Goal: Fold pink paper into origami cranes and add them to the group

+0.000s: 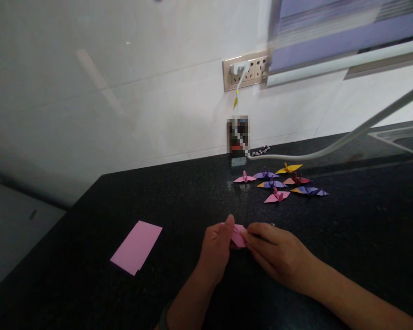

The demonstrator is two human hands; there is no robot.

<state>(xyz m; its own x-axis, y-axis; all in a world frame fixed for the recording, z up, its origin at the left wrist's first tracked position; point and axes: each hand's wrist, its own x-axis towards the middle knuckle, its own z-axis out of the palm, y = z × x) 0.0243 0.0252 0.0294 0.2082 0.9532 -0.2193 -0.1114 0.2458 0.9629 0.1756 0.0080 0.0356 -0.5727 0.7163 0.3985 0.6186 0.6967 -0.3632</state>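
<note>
A small folded pink paper piece (238, 235) lies on the black counter (89, 293) between my two hands. My left hand (216, 247) is closed on its left side, thumb up against the paper. From the right, my right hand (277, 252) pinches the same piece with its fingertips pressed together; a ring shows on one finger. Most of the paper is hidden by the fingers.
A stack of flat pink paper sheets (136, 246) lies to the left. Several finished paper cranes (278, 182) in pink, purple and yellow stand behind the hands. A white cable (347, 137) runs from the wall socket (244, 71). A sink edge (399, 135) shows at far right.
</note>
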